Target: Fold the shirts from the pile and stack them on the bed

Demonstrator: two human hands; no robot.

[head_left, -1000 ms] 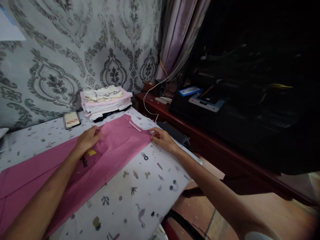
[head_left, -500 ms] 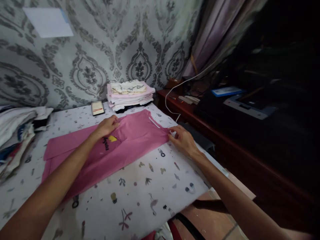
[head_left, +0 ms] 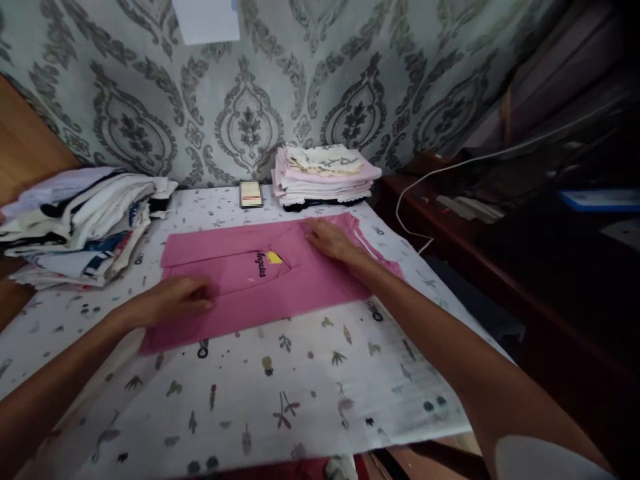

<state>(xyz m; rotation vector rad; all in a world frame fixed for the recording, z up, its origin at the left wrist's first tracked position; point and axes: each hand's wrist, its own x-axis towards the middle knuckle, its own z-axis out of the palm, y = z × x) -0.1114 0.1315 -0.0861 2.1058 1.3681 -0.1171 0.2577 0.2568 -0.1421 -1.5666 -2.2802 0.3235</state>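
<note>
A pink T-shirt (head_left: pixel 235 310) lies folded lengthwise on the patterned white sheet, its two sides turned in toward the middle. Black lettering and a yellow patch show in the gap between the folds. My right hand (head_left: pixel 327 240) rests flat on the shirt's upper part, near the neckline, with its fingers extended. Over the near left end of the shirt is my left hand (head_left: pixel 177 299), its fingers curled and smeared by motion. Whether that hand touches the cloth cannot be made out.
One pile of folded clothes (head_left: pixel 325 177) stands by the wall at the back, with a small framed card (head_left: pixel 251 194) beside it. A larger pile (head_left: pixel 85 227) sits at the left. A white cable (head_left: pixel 440 171) hangs over the dark red furniture (head_left: pixel 400 190) on the right.
My right hand has left the shirt's neckline corner and moved left onto its upper part. My left hand has moved from the shirt's middle toward its left end. The view has turned left.
</note>
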